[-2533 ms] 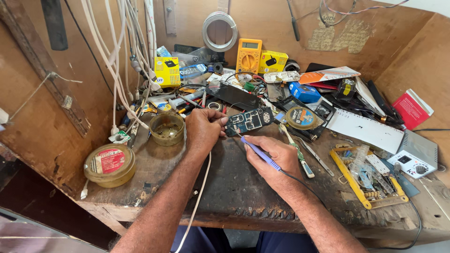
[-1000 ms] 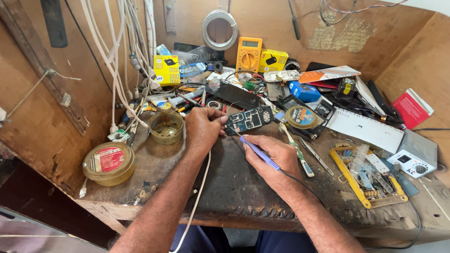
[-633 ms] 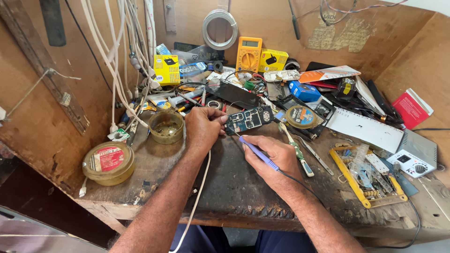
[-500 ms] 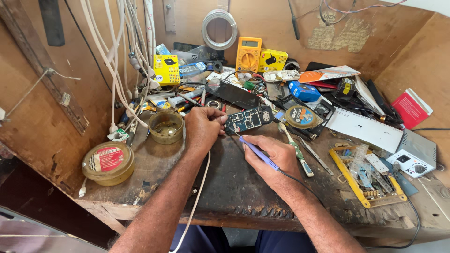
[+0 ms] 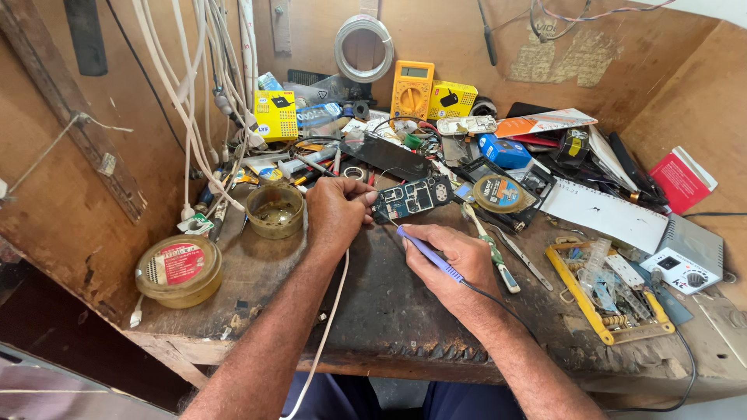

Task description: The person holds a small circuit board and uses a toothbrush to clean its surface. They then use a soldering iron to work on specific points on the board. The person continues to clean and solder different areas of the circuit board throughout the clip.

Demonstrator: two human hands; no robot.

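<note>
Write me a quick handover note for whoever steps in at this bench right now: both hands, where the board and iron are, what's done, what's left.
Left hand: pinching the left edge of the circuit board, holding it flat on the workbench.
Right hand: gripping the purple soldering iron like a pen, its tip at the board's lower left corner.
Nearby: open brass tin left of the left hand; solder wick reel right of the board.
Done: board laid out and steadied.
Left: the joint under the tip; its state is too small to tell.

head camera looks steeply down at workbench (image 5: 257, 272).
</note>
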